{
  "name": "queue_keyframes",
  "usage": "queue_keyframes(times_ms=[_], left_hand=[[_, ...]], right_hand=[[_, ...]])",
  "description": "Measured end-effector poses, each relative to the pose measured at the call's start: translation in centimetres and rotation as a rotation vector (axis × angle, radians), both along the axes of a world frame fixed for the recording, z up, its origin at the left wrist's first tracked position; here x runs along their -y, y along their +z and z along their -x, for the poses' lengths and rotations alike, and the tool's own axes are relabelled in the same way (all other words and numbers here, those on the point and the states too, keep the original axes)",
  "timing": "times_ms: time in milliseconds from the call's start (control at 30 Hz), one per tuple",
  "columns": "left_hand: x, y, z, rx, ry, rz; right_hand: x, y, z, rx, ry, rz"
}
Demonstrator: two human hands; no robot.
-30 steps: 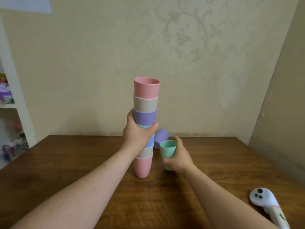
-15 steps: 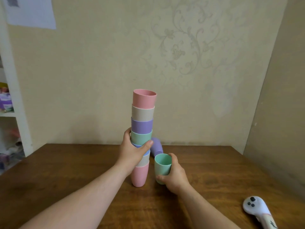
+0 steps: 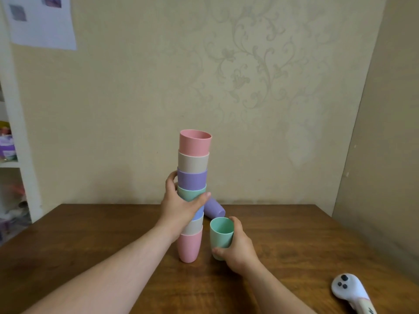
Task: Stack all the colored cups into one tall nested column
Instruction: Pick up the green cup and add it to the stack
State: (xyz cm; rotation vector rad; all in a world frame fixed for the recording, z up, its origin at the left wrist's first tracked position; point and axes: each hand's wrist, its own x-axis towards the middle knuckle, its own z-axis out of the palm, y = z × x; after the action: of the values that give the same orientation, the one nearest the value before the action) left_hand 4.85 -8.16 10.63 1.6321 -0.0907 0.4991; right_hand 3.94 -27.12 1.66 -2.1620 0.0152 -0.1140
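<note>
A nested column of cups [image 3: 193, 168] stands upright on the wooden table [image 3: 283, 241], pink at the top and pink at the bottom, with beige, purple, green and blue between. My left hand [image 3: 181, 207] is wrapped around the column's middle. A loose green cup [image 3: 221, 234] stands just right of the column's base, with my right hand [image 3: 237, 248] closed around its side. A purple cup [image 3: 214, 208] lies on its side behind them, partly hidden by the column.
A white handheld controller [image 3: 350, 291] lies at the table's near right. The wall runs along the table's far edge and right side. A white shelf unit [image 3: 13, 159] with small items stands at the left. A paper sheet [image 3: 43, 21] hangs on the wall.
The view has tilted upward, so the cups and hands sit lower in the frame. My left hand still grips the column and my right hand still holds the green cup beside its base.
</note>
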Motion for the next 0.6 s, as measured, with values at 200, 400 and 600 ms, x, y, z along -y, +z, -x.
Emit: queue_keyframes(times_ms=[200, 400, 600], left_hand=[[0.3, 7.8, 0.1, 0.142, 0.058, -0.037], [1.1, 10.4, -0.3, 0.167, 0.091, -0.105], [1.2, 9.8, -1.0, 0.159, 0.144, -0.095]], right_hand=[[0.0, 0.0, -0.1, -0.003, 0.001, -0.005], [0.0, -0.2, -0.2, -0.016, 0.015, -0.06], [-0.8, 1.1, -0.9, -0.081, -0.066, -0.485]])
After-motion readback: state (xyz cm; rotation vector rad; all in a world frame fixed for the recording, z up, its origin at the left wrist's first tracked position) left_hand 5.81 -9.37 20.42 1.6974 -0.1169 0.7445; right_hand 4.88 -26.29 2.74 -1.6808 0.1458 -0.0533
